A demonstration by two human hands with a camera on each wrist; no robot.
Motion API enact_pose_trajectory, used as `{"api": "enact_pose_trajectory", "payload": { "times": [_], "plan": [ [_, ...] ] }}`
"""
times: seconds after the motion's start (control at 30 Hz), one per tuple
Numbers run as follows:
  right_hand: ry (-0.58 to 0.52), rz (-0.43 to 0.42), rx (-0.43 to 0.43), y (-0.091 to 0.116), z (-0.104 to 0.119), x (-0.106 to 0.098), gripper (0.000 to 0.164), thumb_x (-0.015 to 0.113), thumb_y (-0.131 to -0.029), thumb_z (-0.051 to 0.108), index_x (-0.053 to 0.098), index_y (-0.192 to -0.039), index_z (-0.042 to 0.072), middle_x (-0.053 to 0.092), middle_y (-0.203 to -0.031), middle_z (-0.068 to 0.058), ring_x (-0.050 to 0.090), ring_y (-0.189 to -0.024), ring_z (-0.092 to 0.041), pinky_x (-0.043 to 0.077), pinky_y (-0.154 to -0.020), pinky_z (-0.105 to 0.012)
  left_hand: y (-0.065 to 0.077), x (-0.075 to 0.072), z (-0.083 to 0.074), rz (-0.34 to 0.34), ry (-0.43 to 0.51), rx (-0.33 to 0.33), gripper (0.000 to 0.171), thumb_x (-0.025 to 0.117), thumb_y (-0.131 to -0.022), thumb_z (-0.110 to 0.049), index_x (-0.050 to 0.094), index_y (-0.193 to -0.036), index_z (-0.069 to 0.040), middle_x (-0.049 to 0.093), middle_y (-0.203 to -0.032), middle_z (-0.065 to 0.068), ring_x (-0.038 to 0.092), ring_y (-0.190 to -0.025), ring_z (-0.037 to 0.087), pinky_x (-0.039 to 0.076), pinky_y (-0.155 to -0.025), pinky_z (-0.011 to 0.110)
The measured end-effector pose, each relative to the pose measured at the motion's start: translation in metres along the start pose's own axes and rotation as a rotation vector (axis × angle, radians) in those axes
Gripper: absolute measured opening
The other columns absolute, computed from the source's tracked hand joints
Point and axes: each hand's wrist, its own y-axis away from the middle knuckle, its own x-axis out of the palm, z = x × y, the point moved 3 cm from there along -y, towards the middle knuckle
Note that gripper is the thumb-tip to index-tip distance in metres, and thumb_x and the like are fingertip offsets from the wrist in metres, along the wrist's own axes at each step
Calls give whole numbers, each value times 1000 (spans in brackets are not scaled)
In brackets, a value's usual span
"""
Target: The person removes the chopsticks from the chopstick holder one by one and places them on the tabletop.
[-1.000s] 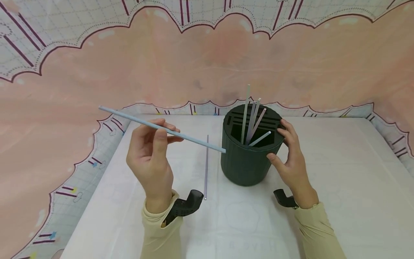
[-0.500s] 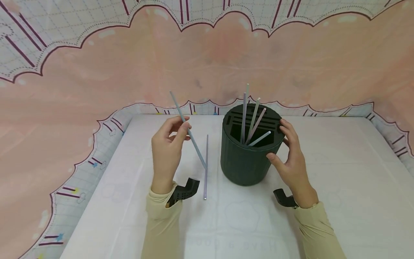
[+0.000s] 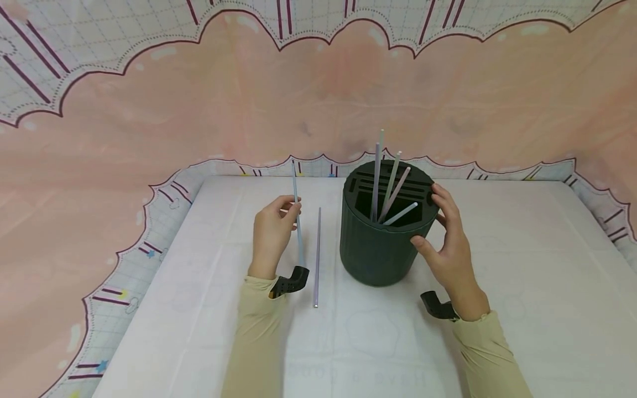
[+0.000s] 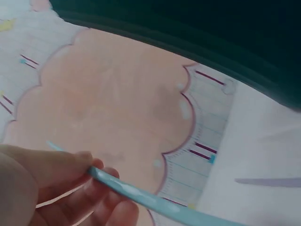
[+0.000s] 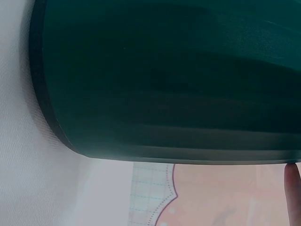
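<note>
In the head view my left hand [image 3: 275, 229] pinches a light blue straw [image 3: 299, 243] between thumb and fingers. It stands almost upright, its lower end hidden behind the wrist camera. In the left wrist view the blue straw [image 4: 150, 200] runs out from the fingertips. Just to its right, a lilac straw [image 3: 317, 257] lies on the white table. My right hand [image 3: 450, 251] grips the right side of a dark green utensil holder [image 3: 375, 257], thumb in front and fingers behind. Several pastel straws [image 3: 393, 190] lean in the holder's open front compartment. One fingertip shows against the holder [image 5: 164, 94] in the right wrist view.
Narrow slots [image 3: 403, 185] cross the back of the holder's top. The white table cover [image 3: 378, 354] spreads around both hands. A peach printed cloth [image 3: 249, 110] hangs behind the table and along its left side.
The left hand has moved right and slightly down, turning the blue straw from nearly level to almost upright. A lilac straw in the holder has shifted left. The right hand stays put.
</note>
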Motion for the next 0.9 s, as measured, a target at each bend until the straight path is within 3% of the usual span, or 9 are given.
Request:
{"api": "enact_pose_trajectory", "payload": {
  "times": [0.23, 0.6, 0.7, 0.9],
  "plan": [
    [-8, 14, 1, -3, -2, -3, 79, 54, -82, 51, 31, -130, -6, 27, -141, -17, 27, -128, -27, 31, -96, -47, -2, 14, 17, 45, -105, -89, 24, 57, -87, -23, 62, -109, -12, 64, -82, 0, 60, -53, 10, 48, -50, 23],
    [-23, 14, 8, -2, -1, -4, 78, 55, -82, 50, 30, -131, -6, 27, -141, -16, 27, -128, -27, 30, -97, -40, 2, 39, 44, 257, -182, -186, 44, 61, -82, -13, 51, -125, -8, 60, -87, 2, 58, -54, 10, 45, -53, 24],
    [-20, 13, 7, -2, -1, -4, 78, 55, -82, 50, 30, -131, -6, 27, -141, -16, 27, -128, -27, 30, -97, -40, 3, 44, 50, 296, -238, -174, 45, 64, -80, -13, 53, -123, -7, 60, -86, 2, 57, -57, 11, 46, -58, 25],
    [-37, 12, 0, -2, 0, -4, 77, 53, -83, 50, 30, -130, -7, 26, -141, -18, 26, -128, -28, 29, -96, -47, 5, 49, 54, 299, -344, -108, 42, 67, -77, -12, 57, -117, -5, 59, -79, 0, 53, -67, 14, 43, -65, 28]
  ]
}}
